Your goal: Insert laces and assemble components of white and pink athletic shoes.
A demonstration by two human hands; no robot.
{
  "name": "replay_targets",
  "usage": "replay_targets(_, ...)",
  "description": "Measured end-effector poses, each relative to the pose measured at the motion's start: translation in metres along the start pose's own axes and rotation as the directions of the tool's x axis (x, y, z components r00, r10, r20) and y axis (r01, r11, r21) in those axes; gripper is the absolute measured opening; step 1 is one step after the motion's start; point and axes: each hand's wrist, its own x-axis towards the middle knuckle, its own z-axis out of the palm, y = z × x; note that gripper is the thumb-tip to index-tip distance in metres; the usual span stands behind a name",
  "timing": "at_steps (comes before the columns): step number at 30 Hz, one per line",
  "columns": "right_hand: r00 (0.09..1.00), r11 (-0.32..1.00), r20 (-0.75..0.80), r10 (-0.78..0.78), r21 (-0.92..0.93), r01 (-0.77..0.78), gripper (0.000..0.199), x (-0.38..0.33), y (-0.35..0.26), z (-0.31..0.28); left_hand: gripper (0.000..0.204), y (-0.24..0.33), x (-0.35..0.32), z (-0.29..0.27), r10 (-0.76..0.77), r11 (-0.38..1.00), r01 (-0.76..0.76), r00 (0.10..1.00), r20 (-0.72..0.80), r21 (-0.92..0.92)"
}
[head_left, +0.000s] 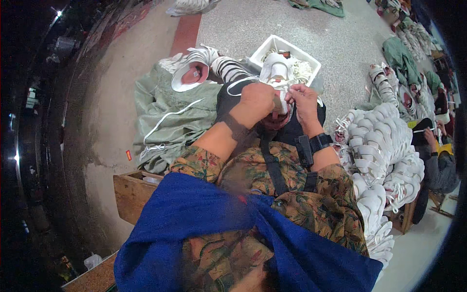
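A white shoe upper (276, 67) with a pinkish lining lies over my lap, its toe pointing away from me. My left hand (258, 100) is closed at its left side, and a loop of white shoelace (232, 89) stands out beyond the knuckles. On the other side, my right hand (304, 101) pinches with thumb and forefinger at the lace openings, seemingly on the lace; the fingertips partly hide it. Both hands are close together, and the upper's near end shows between my wrists.
Just beyond the upper is a white plastic basin (314, 65) with loose laces. Left lie a green sack (187, 109) and nested uppers (193, 73); right, piled white uppers (374, 141). A wooden box (127, 197) stands near left. Another person (440, 170) sits far right.
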Motion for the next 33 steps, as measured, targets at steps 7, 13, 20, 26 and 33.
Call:
replay_targets(7,0.992,0.998,-0.109,0.063,0.013,-0.062,0.005,-0.006,0.014,-0.006,0.02,0.002,0.012,0.023,-0.121,0.976,0.138,0.987,0.108,-0.17)
replay_targets(13,1.0,0.999,-0.025,-0.001,0.033,0.001,0.005,-0.012,0.01,-0.006,0.015,-0.015,0.002,0.027,0.095,0.861,-0.137,0.99,-0.109,-0.49)
replay_targets(20,1.0,0.999,0.024,-0.015,-0.039,0.016,0.004,-0.005,0.003,0.0,0.017,-0.02,0.003,0.034,0.1,0.867,-0.165,0.982,-0.161,-0.47)
replay_targets(26,0.991,0.978,-0.034,-0.133,-0.165,0.125,0.004,-0.004,0.016,-0.003,0.016,-0.011,-0.011,0.027,0.141,0.933,-0.25,0.916,-0.375,-0.26)
replay_targets(33,0.986,0.974,0.04,-0.162,-0.156,0.167,0.001,0.002,0.032,-0.024,0.012,-0.002,-0.007,0.036,0.188,0.972,-0.227,0.908,-0.374,-0.063)
